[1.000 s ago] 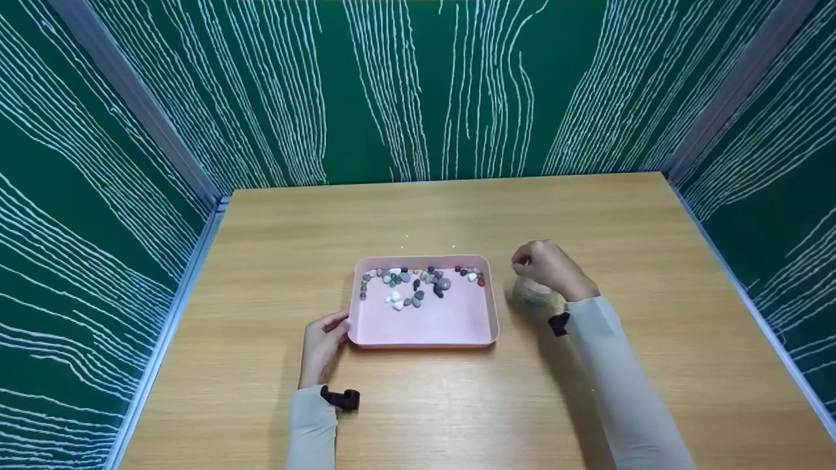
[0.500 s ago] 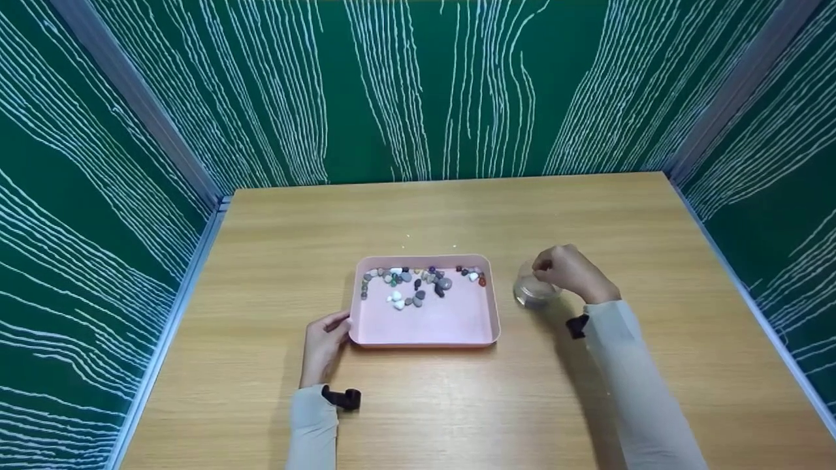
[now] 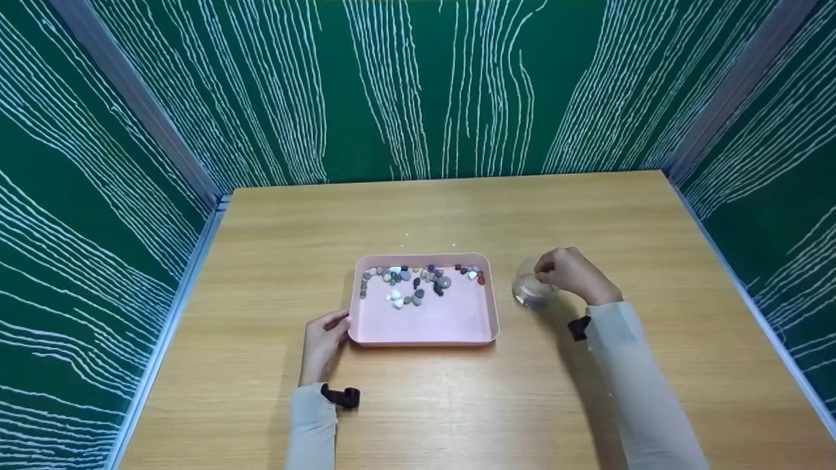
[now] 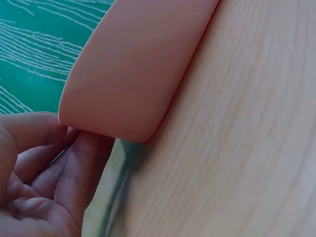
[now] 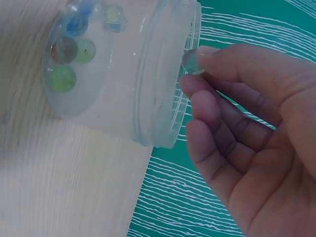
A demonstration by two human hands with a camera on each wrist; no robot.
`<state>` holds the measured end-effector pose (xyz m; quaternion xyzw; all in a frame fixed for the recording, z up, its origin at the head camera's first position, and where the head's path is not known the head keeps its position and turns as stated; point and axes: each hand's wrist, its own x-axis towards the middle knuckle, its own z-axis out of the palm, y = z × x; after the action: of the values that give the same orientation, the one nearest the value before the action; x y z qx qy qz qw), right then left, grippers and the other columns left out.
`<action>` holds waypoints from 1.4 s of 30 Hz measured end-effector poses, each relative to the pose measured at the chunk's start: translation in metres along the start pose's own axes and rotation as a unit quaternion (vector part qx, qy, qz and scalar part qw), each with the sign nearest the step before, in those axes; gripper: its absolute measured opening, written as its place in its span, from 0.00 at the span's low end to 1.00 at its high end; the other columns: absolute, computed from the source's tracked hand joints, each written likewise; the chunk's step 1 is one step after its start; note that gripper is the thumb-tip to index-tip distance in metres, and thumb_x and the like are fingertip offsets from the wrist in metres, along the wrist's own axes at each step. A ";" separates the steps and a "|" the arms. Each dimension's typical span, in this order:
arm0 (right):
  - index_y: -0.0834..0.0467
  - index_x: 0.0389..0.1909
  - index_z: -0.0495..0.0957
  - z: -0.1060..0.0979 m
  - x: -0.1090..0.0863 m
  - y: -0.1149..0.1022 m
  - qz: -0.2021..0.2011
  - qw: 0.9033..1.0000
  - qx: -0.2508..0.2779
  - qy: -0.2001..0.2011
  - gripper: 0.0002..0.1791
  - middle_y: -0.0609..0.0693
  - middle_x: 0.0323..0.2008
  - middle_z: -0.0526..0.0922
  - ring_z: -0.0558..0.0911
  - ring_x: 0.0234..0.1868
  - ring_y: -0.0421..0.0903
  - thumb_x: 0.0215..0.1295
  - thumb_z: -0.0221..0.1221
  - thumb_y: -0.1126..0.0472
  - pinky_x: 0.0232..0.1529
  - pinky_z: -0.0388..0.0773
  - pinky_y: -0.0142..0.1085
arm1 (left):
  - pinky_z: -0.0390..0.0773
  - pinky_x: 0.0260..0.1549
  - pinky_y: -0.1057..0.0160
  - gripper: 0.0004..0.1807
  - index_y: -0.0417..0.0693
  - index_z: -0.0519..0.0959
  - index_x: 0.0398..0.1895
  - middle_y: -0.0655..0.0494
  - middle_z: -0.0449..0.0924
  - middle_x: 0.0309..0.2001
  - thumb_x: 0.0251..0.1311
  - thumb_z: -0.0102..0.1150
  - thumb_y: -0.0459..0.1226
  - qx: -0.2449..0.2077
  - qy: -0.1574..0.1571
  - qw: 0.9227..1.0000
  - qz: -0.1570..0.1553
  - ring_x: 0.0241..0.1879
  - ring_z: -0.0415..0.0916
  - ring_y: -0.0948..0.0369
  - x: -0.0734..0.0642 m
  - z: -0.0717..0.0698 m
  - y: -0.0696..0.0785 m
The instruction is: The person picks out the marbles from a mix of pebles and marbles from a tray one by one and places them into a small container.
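Observation:
In the head view, my left hand (image 3: pixel 322 343) holds the near left corner of a pink tray (image 3: pixel 450 323). The left wrist view shows one digit at the rim of the tray (image 4: pixel 133 69) and the other fingers curled beside its outer wall. Over at the right, my right hand (image 3: pixel 575 274) is at the mouth of a clear jar (image 3: pixel 530 290). In the right wrist view, its thumb and finger pinch a clear marble (image 5: pixel 192 62) at the rim of the jar (image 5: pixel 118 94). Several coloured marbles, such as a green marble (image 5: pixel 62 79), lie at the jar's bottom.
Along the tray's far side and upper left lie several small stones, including white pebbles (image 3: pixel 396 299) and a grey pebble (image 3: pixel 444 282). A few tiny white specks dot the wooden table (image 3: pixel 431 405) behind the tray. Green walls with white lines (image 3: pixel 379 91) stand around the table.
My right hand has moved slightly right, from the jar's far left side to its mouth, and the jar shows more clearly. The left hand and the tray have stayed put.

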<state>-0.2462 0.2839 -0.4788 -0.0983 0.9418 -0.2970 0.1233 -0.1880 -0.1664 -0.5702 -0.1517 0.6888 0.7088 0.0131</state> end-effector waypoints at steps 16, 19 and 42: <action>0.68 0.44 0.82 -0.001 -0.002 0.004 -0.015 1.000 -0.003 0.008 0.11 0.64 0.43 0.84 0.81 0.36 0.49 0.66 0.56 0.67 0.37 0.82 0.40 | 0.81 0.36 0.72 0.16 0.25 0.76 0.51 0.33 0.79 0.50 0.60 0.56 0.25 0.005 -0.002 1.000 -0.001 0.39 0.78 0.63 0.000 0.000 0.000; 0.68 0.45 0.82 -0.002 -0.002 0.003 -0.015 1.000 0.000 0.009 0.12 0.65 0.44 0.84 0.81 0.38 0.50 0.66 0.56 0.67 0.38 0.82 0.41 | 0.81 0.37 0.72 0.16 0.25 0.77 0.51 0.33 0.80 0.49 0.59 0.56 0.24 0.003 0.000 1.000 0.001 0.39 0.78 0.63 0.000 0.000 0.000; 0.68 0.44 0.82 -0.003 0.002 -0.006 -0.029 0.999 -0.014 0.025 0.12 0.62 0.41 0.85 0.81 0.37 0.50 0.64 0.56 0.67 0.39 0.81 0.43 | 0.81 0.37 0.72 0.16 0.22 0.75 0.51 0.33 0.80 0.47 0.59 0.56 0.23 -0.019 -0.004 1.000 0.005 0.38 0.78 0.63 -0.001 0.000 0.000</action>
<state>-0.2480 0.2805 -0.4733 -0.1201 0.9452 -0.2899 0.0897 -0.1871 -0.1662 -0.5703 -0.1455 0.6759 0.7224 0.0099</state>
